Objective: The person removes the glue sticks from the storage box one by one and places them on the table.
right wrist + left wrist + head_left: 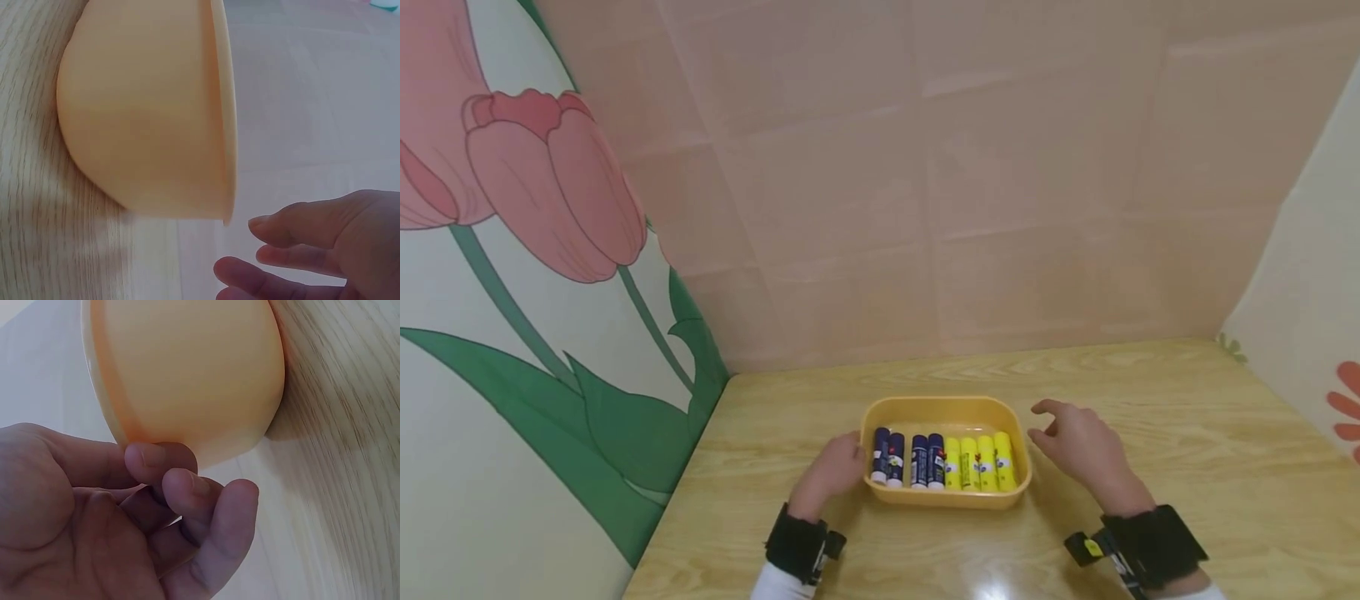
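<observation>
A shallow yellow-orange plastic basket [951, 498] sits on the table with a row of glue sticks inside. Dark blue glue sticks with white ends [919, 462] fill the left part, in two pairs with a small gap between them. Several yellow glue sticks [985, 464] stand side by side on the right. My left hand [831, 471] is at the basket's left end, its loosely bent fingertips [150, 456] against or just beside the rim. My right hand [1086, 446] hovers off the right end, thumb and fingers spread, apart from the basket wall [150, 112] and holding nothing.
The light wooden table [790, 408] extends around the basket. A pinkish sheet [955, 192] hangs behind it. A tulip-painted panel [557, 183] borders the left side, and a pale panel with orange petals [1315, 308] the right. Both wrists wear black straps [795, 542].
</observation>
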{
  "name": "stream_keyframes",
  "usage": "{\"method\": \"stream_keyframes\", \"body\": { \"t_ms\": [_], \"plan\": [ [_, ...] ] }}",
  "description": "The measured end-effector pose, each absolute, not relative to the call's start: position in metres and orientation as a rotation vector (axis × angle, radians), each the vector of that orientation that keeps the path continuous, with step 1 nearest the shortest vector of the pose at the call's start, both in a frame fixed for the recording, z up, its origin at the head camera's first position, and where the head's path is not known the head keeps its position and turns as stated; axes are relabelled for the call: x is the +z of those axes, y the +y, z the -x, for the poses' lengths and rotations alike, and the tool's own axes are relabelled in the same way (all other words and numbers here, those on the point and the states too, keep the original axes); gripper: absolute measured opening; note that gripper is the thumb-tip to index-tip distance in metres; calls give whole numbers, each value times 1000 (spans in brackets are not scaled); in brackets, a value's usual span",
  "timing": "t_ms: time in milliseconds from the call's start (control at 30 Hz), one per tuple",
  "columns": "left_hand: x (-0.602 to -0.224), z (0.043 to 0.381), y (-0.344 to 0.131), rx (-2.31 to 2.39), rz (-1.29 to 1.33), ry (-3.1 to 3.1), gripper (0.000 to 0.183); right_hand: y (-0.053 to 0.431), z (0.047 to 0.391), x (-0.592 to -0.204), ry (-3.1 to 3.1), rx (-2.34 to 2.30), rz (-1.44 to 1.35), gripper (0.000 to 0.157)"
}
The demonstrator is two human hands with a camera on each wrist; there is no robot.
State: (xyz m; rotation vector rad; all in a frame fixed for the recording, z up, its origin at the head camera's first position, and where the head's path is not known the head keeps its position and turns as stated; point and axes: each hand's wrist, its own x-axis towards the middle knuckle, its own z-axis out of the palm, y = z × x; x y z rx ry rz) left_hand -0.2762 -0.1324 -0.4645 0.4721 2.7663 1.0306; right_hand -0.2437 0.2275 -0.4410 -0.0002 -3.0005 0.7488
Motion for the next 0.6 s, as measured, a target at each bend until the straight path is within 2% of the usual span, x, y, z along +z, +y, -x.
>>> {"method": "stream_keyframes", "body": {
  "t_ms": [600],
  "plan": [
    [-463,273,-120,1134,-431,2632,25,228,242,-440,-3081,788,64,42]
  ]
}}
